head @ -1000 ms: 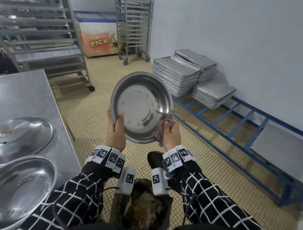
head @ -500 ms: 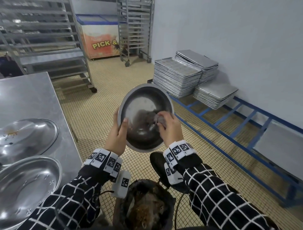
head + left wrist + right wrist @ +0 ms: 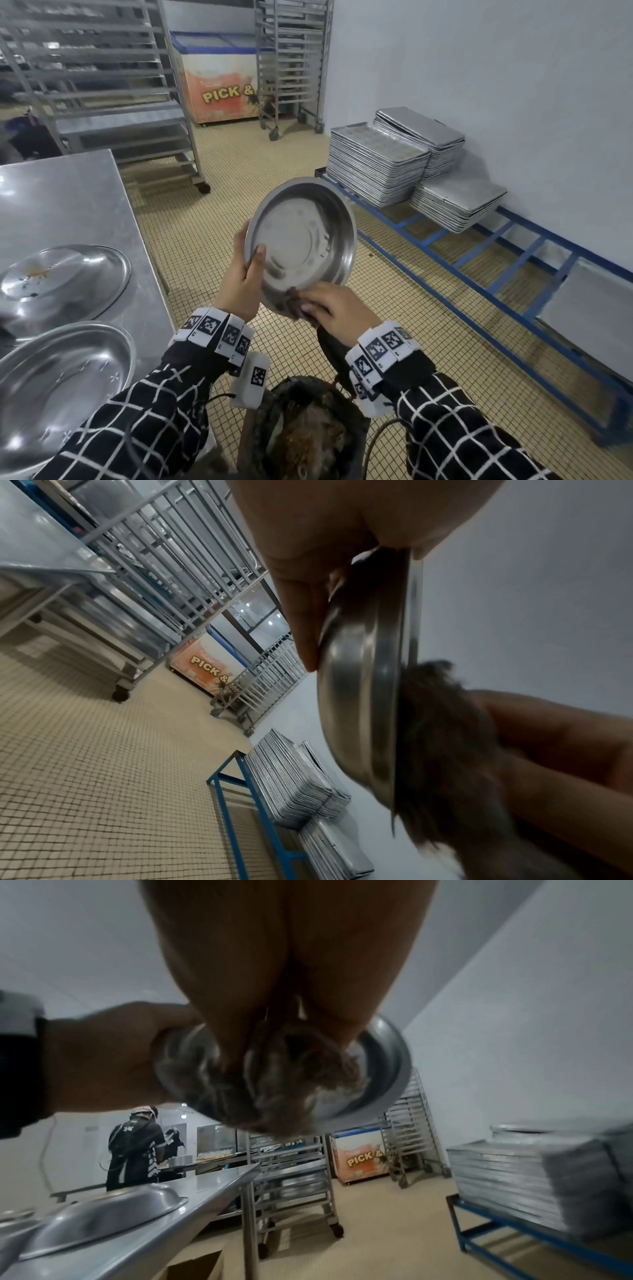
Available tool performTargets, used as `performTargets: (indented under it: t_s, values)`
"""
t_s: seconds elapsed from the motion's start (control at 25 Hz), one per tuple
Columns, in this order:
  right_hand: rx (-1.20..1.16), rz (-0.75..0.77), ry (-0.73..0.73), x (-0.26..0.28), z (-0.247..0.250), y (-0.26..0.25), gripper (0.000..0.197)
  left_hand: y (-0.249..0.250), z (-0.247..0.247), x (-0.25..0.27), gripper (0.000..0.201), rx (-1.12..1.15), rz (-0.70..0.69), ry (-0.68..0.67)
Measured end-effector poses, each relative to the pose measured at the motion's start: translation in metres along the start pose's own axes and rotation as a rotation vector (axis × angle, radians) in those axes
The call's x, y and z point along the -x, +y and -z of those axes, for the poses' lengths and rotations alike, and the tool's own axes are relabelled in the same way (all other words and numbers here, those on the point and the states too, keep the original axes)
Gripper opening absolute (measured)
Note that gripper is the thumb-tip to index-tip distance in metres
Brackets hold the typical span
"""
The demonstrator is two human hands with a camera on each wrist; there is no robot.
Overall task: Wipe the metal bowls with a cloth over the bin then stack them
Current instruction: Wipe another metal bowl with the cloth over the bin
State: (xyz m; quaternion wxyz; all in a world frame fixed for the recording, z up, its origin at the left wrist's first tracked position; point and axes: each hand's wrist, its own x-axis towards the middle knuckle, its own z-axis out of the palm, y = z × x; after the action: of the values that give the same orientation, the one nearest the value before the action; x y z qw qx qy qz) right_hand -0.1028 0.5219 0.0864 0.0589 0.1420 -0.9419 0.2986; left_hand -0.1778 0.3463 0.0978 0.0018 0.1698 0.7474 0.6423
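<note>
Above the bin [image 3: 301, 431], the metal bowl [image 3: 301, 236] is tilted on its edge, its inside turned to the person. At 9 o'clock on the rim the left hand [image 3: 239, 284] grips it, thumb inside. At 6 o'clock the right hand [image 3: 337, 310] presses the bunched cloth [image 3: 296, 301] on the inner wall. To wipe well, I think the cloth should sweep the whole ring while the bowl stays over the bin, so dirt falls inside. Two bowls on the counter [image 3: 68, 202] at 8 o'clock wait
</note>
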Motion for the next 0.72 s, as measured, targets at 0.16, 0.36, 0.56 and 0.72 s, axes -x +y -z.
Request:
performTargets:
  t_s: [0.16, 0.36, 0.56, 0.72]
  values:
    - [-0.090, -0.119, 0.127, 0.018, 0.009, 0.007, 0.034, -0.004, 0.000, -0.002, 0.050, 0.046, 0.074, 0.015]
    - [0.247, -0.038, 0.213, 0.015, -0.025, -0.008, 0.033, 0.008, -0.016, 0.002, 0.049, 0.129, 0.198, 0.095]
    - [0.353, 0.030, 0.433, 0.013, -0.020, 0.002, 0.019, 0.012, -0.019, 0.002, 0.053, 0.225, 0.317, 0.057]
    - [0.073, -0.007, 0.285, 0.014, 0.007, 0.012, 0.022, 0.001, -0.012, -0.007, 0.060, -0.075, 0.194, -0.071]
